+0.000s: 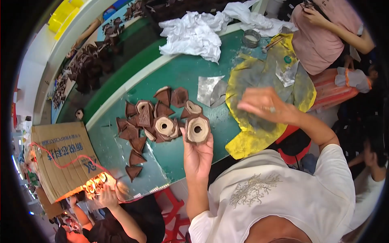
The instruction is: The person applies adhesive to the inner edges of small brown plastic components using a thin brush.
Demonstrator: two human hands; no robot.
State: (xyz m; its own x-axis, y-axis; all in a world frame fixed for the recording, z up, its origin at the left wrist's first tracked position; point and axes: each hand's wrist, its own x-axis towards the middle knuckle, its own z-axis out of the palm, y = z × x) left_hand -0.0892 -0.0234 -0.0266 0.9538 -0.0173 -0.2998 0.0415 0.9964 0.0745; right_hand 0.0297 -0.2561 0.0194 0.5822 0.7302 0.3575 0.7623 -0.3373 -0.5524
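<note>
My left hand (198, 156) holds up a brown faceted piece (204, 131), shaped like a small pot, its pale face with a round hole turned up. Just left of it, a similar brown piece (165, 126) with a pale ring and hole lies among several brown angular pieces (137, 143) on the green table (178, 79). My right hand (267, 106), a ring on one finger, hovers over a yellow cloth (251, 143) smeared with dark grey. Its fingers are drawn together and slightly blurred; what they hold, if anything, I cannot make out.
Beyond the table's pale rim, a green belt (133, 67) carries many brown pieces. White crumpled cloth (194, 36) and a round glass jar (251, 38) lie at the back. A cardboard box (65, 158) stands left, near a co-worker's hand (107, 197). Another person (320, 36) is at far right.
</note>
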